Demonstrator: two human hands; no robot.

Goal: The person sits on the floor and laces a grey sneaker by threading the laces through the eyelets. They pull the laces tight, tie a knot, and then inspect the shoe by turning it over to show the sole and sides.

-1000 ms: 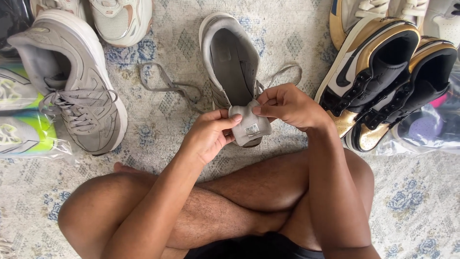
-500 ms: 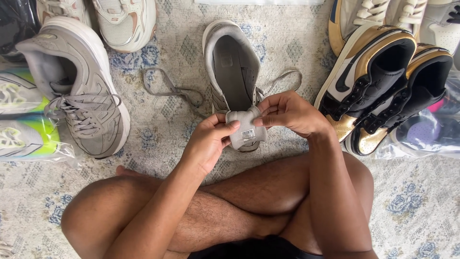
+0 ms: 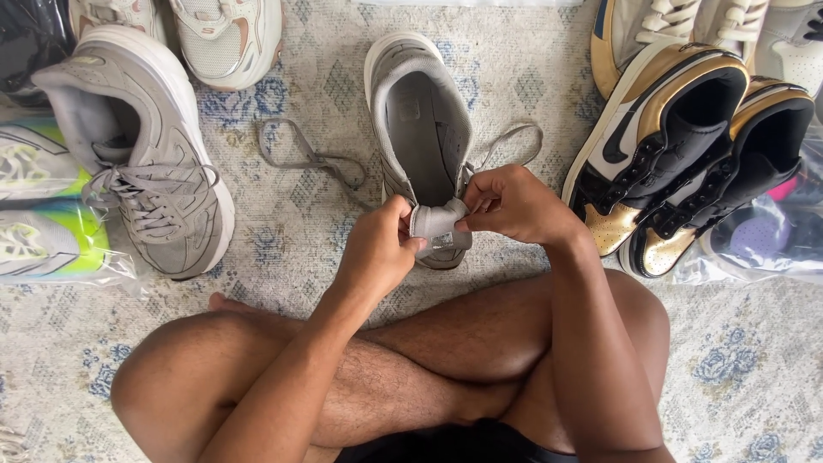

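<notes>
A grey sneaker (image 3: 420, 111) lies on the rug in front of my crossed legs, heel away from me, its laces pulled loose. My left hand (image 3: 377, 249) and my right hand (image 3: 514, 204) both pinch the shoe's grey tongue (image 3: 437, 225), which is folded back toward me over the toe. One loose grey lace (image 3: 300, 159) trails off to the left, and another loops to the right (image 3: 514, 137). The toe of the shoe is hidden under the tongue and my hands.
Its laced grey mate (image 3: 137, 146) lies at left beside neon yellow shoes in plastic (image 3: 43, 214). A white and pink sneaker (image 3: 227, 34) sits at top. A black and gold pair (image 3: 694, 154) lies at right. The patterned rug (image 3: 283, 231) covers the floor.
My hands have shifted slightly on the tongue, pulling it back further toward me. The shoe has stayed in place.
</notes>
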